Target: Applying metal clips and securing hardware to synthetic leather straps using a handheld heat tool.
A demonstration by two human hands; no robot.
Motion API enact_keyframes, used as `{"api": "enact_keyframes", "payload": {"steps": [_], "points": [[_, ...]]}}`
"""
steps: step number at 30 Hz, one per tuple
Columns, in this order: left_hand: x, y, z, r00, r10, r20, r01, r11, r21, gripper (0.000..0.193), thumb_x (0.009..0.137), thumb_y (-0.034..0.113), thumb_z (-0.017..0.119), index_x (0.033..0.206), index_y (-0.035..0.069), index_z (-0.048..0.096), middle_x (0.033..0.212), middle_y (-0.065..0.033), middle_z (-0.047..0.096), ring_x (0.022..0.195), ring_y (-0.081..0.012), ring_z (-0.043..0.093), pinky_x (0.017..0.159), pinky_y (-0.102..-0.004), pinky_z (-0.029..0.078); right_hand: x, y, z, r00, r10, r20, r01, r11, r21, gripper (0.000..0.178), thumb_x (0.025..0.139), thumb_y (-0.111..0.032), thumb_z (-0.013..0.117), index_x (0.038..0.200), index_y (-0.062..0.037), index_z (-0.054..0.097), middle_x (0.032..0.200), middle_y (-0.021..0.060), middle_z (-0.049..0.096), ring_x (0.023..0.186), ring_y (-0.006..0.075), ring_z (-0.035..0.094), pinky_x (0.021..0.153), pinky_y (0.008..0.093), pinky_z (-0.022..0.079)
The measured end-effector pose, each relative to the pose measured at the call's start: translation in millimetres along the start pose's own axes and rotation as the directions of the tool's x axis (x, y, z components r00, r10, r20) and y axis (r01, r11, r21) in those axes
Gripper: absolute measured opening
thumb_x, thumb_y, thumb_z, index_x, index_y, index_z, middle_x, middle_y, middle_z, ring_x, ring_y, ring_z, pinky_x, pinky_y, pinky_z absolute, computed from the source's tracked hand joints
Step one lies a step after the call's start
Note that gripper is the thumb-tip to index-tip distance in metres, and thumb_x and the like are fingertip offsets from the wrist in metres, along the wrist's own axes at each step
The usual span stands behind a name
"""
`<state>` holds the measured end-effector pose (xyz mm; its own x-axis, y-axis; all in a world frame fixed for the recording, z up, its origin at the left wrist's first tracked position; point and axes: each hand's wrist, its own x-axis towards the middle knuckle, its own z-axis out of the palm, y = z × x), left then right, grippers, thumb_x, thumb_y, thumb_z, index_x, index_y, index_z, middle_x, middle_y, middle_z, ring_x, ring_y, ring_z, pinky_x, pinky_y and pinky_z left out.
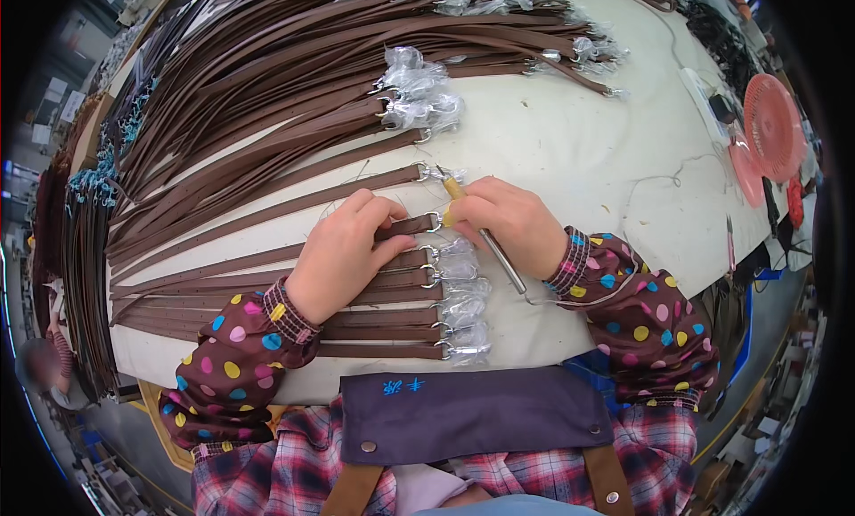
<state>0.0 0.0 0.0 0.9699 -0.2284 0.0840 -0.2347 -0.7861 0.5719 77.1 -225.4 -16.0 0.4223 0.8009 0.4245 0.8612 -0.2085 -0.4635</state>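
Observation:
Several brown straps lie side by side, their metal-hardware ends toward the right. My left hand is closed, its thumb and fingers pinching one brown strap just short of its metal ring. My right hand grips a slim pen-like tool with a yellowish section, a dark pointed tip and a metal shaft. A thin wire trails from the shaft's lower end. The tip points up and left, near the hardware of the neighbouring strap. Clear plastic wrapping covers hardware on the nearer straps.
A thick pile of brown straps with plastic-wrapped ends covers the far left of the white table. Pink plastic baskets stand at the right edge, near dark bundled material. Another person is at far left.

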Motion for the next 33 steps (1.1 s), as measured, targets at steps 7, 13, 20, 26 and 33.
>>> {"api": "enact_keyframes", "payload": {"steps": [7, 13, 20, 26, 33], "points": [[6.0, 12.6, 6.2, 0.995, -0.101, 0.012, 0.102, 0.984, -0.146, 0.022, 0.076, 0.014, 0.072, 0.093, 0.006, 0.061, 0.084, -0.0056, 0.061, 0.070, -0.0203, 0.062, 0.062, -0.0312, 0.050, -6.5, -4.9, -7.7, 0.982, 0.189, 0.003, -0.186, 0.966, 0.179, 0.019, 0.079, -0.006, 0.067, 0.096, -0.0088, 0.059, 0.080, 0.0074, 0.058, 0.077, 0.0277, 0.058, 0.068, 0.0333, 0.048], [10.5, 20.3, 2.1, 0.986, -0.152, 0.061, 0.161, 0.966, -0.203, 0.019, 0.077, 0.014, 0.071, 0.091, 0.007, 0.061, 0.082, -0.0046, 0.062, 0.066, -0.0186, 0.061, 0.060, -0.0304, 0.049, -3.6, -7.2, -7.3, 0.953, 0.243, -0.182, -0.179, 0.935, 0.307, 0.019, 0.086, -0.006, 0.064, 0.104, -0.0027, 0.060, 0.090, 0.0073, 0.063, 0.079, 0.0181, 0.060, 0.074, 0.0278, 0.048], [14.2, 17.8, 2.6, 0.993, -0.100, 0.054, 0.108, 0.982, -0.158, 0.015, 0.077, 0.016, 0.071, 0.083, 0.007, 0.060, 0.078, -0.0043, 0.063, 0.064, -0.0190, 0.060, 0.058, -0.0316, 0.048, 9.4, -19.2, -7.5, 0.835, 0.545, -0.076, -0.324, 0.599, 0.732, 0.020, 0.088, -0.015, 0.065, 0.101, -0.0009, 0.061, 0.082, 0.0039, 0.066, 0.075, 0.0096, 0.059, 0.069, 0.0248, 0.047], [12.6, 6.8, -0.6, 0.962, -0.239, 0.128, 0.269, 0.900, -0.342, 0.015, 0.081, 0.014, 0.068, 0.081, 0.003, 0.058, 0.069, -0.0052, 0.063, 0.058, -0.0134, 0.058, 0.053, -0.0270, 0.045, 16.3, -22.1, 6.7, 0.872, 0.481, -0.088, -0.355, 0.747, 0.563, 0.022, 0.084, -0.015, 0.065, 0.091, -0.0016, 0.050, 0.076, 0.0055, 0.062, 0.066, 0.0095, 0.057, 0.058, 0.0243, 0.046], [11.0, -7.3, 2.7, 0.952, -0.248, 0.178, 0.305, 0.743, -0.596, 0.017, 0.083, 0.011, 0.066, 0.081, 0.000, 0.055, 0.069, -0.0036, 0.062, 0.063, -0.0070, 0.057, 0.056, -0.0231, 0.046, 14.6, -23.4, 14.1, 0.865, 0.500, 0.029, -0.441, 0.732, 0.520, 0.024, 0.082, -0.014, 0.065, 0.091, -0.0020, 0.047, 0.074, 0.0081, 0.060, 0.064, 0.0126, 0.059, 0.055, 0.0248, 0.047]]}}
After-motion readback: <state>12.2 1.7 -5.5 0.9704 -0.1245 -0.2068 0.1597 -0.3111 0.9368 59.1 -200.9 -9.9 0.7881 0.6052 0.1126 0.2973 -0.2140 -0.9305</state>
